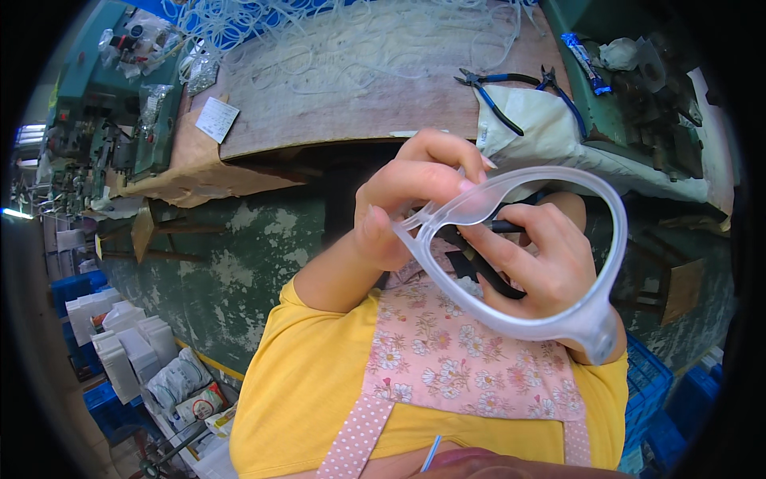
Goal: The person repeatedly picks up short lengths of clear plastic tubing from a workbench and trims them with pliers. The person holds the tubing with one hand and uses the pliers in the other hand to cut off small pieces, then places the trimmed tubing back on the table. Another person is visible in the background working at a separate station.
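Note:
My left hand [411, 191] pinches a translucent, frosted plastic eyeglass frame [616, 239] near its bridge, between thumb and fingers. One large rim of the frame reaches to the right, close in front of me, with its hinge end at the lower right. Through that rim opening shows my right hand [550, 259], closed around the two black handles of a pair of pliers [493, 275]. The jaws point toward the bridge and my left fingers; whether they touch the plastic I cannot tell, as the frame and hand partly hide them.
Ahead is a wooden bench [359, 96] with a heap of clear plastic strips [319, 28] at the back. Two blue-handled cutters [503, 110] lie by a white cloth [527, 124]. Green machines [163, 132] flank the bench. White boxes [132, 351] stand lower left, a blue crate [646, 383] lower right.

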`<action>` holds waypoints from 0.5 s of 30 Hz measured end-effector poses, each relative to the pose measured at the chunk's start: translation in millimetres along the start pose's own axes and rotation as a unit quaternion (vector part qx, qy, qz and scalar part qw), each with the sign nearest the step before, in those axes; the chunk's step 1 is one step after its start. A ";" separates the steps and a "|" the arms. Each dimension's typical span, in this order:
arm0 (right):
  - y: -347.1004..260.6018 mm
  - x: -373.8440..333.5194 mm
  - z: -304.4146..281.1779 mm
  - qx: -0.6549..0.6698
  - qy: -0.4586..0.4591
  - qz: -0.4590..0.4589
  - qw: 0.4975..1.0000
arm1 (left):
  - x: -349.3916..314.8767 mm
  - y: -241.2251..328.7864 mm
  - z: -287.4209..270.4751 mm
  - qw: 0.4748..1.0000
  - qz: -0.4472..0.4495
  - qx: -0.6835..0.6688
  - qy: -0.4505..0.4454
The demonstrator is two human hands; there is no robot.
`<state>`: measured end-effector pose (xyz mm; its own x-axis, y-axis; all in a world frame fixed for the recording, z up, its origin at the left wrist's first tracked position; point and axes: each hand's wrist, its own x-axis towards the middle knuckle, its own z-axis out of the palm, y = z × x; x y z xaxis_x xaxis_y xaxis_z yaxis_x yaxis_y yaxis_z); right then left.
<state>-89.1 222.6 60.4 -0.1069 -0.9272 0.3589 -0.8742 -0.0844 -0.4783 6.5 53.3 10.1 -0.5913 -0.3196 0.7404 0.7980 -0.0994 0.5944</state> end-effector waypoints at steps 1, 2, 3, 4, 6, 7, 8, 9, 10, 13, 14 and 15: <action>-0.5 0.0 -0.5 0.001 0.000 0.001 1.000 | 0.0 -0.9 1.0 1.000 0.003 -0.007 0.006; -1.1 -0.1 -0.8 -0.002 -0.002 0.001 1.000 | 0.2 -1.6 0.6 1.000 0.004 0.012 -0.002; -1.5 -0.1 -1.0 -0.004 -0.003 0.001 1.000 | 0.3 -2.2 0.2 1.000 0.010 -0.011 -0.002; -1.8 -0.2 -1.2 -0.005 -0.003 0.003 1.000 | 0.8 -3.3 -1.4 1.000 0.014 -0.008 -0.016; -2.7 -0.7 -0.6 0.005 -0.006 0.007 1.000 | 1.3 -4.3 -3.8 0.999 0.031 0.013 -0.037; -3.1 -1.2 -0.5 0.010 -0.012 0.013 1.000 | 1.0 -4.7 -4.2 0.998 0.042 0.029 -0.043; -3.3 -1.6 -0.2 0.008 -0.005 0.011 1.000 | 0.9 -5.3 -4.7 0.996 0.060 0.047 -0.042; -3.2 -2.2 0.1 0.005 -0.004 0.011 1.000 | 0.7 -6.0 -4.5 0.997 0.055 0.033 -0.039; -3.4 -2.8 0.4 0.002 -0.008 0.016 1.000 | 0.6 -6.5 -4.2 0.997 0.061 0.035 -0.037; -3.9 -3.4 3.1 -0.013 0.004 0.006 1.000 | 0.2 -6.1 -2.1 0.996 0.071 0.049 -0.019; -4.6 -3.5 4.0 -0.038 0.011 -0.002 0.999 | 0.3 -5.4 -1.8 0.996 0.071 0.053 -0.018; -6.2 -3.7 4.7 -0.068 0.017 -0.006 0.998 | 0.2 -4.3 -0.9 0.996 0.067 0.051 -0.014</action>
<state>-81.1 224.8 58.3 -0.1089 -0.9135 0.3919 -0.9315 -0.0439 -0.3610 3.0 52.8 7.4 -0.4851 -0.2979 0.8221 0.8544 0.0385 0.5181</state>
